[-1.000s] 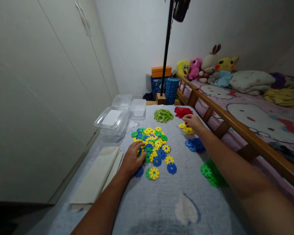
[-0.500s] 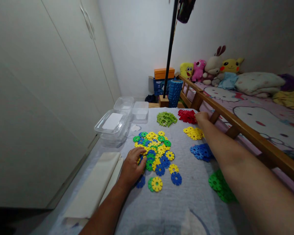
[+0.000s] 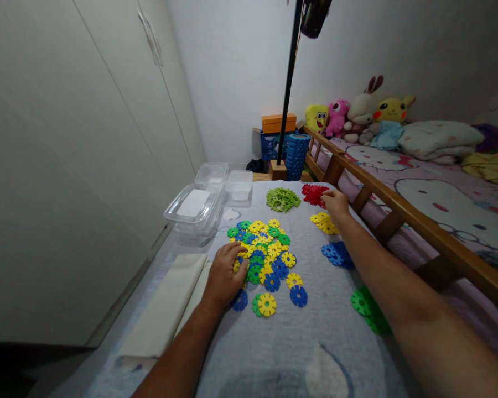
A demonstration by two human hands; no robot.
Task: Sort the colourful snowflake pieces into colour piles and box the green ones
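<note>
My left hand rests with curled fingers on the near left edge of a mixed heap of yellow, blue and green snowflake discs on a pale blue blanket. Whether it grips a disc is hidden. My right hand reaches far across, fingers closed, between the red disc pile and the yellow disc pile. A blue pile and a dark green pile lie along my right forearm. A light green pile sits at the far middle.
Clear plastic containers stand at the blanket's left far corner, a folded cream cloth lies at its left. A wooden bed rail runs along the right, with plush toys on the bed. White wardrobe doors line the left; a black pole rises behind.
My right hand went from the yellow pile to the red pile and has drawn back between the two. My left hand stayed on the mixed heap.
</note>
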